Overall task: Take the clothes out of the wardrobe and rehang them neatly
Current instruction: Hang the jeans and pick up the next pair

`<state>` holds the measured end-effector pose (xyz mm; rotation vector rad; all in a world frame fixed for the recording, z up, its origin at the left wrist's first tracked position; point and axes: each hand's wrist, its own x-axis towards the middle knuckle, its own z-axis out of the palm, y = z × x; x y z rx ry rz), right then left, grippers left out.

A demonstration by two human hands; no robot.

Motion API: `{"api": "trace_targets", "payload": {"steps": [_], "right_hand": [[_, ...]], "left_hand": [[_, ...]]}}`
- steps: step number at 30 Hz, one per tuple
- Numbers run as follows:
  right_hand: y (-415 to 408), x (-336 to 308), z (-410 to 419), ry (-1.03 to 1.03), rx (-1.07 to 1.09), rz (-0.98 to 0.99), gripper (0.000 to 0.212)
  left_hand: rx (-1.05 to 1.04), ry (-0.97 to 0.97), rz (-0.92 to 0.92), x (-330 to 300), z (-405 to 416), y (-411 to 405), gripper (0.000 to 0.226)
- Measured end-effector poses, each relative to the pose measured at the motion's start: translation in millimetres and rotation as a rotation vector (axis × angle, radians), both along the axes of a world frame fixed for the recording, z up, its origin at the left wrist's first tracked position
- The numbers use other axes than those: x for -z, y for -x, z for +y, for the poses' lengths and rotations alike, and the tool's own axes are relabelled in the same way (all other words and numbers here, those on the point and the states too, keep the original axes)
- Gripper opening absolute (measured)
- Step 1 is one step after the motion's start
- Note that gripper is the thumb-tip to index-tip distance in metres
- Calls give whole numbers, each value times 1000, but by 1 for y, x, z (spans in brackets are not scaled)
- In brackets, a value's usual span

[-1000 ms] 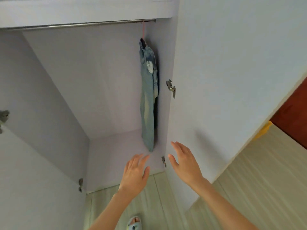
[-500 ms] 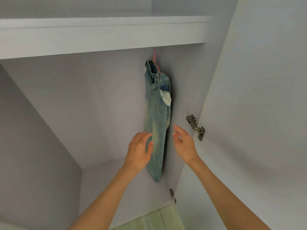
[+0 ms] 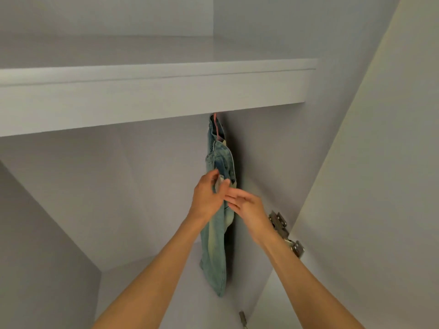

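A pair of faded blue jeans [image 3: 217, 252] hangs on a pink hanger [image 3: 216, 128] at the right end of the wardrobe, close to the side wall. The hanger's hook goes up behind the shelf edge, so the rail is hidden. My left hand [image 3: 206, 195] pinches the jeans' white pocket lining at mid-height. My right hand [image 3: 247, 205] reaches in from the right with straight fingers touching the denim just below the left hand.
A thick white shelf [image 3: 152, 96] spans the wardrobe above the jeans. The open right door [image 3: 380, 186] stands beside my right arm, with metal hinges [image 3: 285, 233] on its inner edge. No other garment shows inside the wardrobe.
Both hands rose from below the jeans and closed in on them. The left hand took hold of the pocket lining and the right hand came to touch the fabric. My view tilted upward.
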<state>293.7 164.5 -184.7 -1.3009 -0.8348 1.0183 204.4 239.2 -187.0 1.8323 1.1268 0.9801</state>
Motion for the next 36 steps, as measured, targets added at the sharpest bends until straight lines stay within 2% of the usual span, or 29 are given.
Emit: {"api": "trace_targets", "payload": {"steps": [2,4,8,12,14,17,21,25,32,36], "right_hand": [[-2,0,8,33,-16,-6,36],[-5,1,17,79,54,-31,32],[-13,-17,49,15,244,-199,29],[-7,-53,97,27,247,-330,23],[0,-64,125,102,170,-269,20],[9,-67,154,162,158,-104,25],[11,-62,164,159,169,4,24],[12,-54,158,83,211,107,35],[6,-62,144,-108,99,165,30],[4,-65,122,-123,59,142,28]], "left_hand": [[-40,-29,12,1,9,3,35],[-44,-35,3,3,14,8,30],[16,26,-99,6,21,19,24],[91,91,-115,7,31,32,27],[130,105,-99,6,36,36,26],[172,119,-99,5,43,42,20],[184,104,-78,5,44,45,18],[158,90,-121,8,33,38,21],[162,-16,-91,5,28,38,22],[172,-33,-66,7,19,38,25]]}}
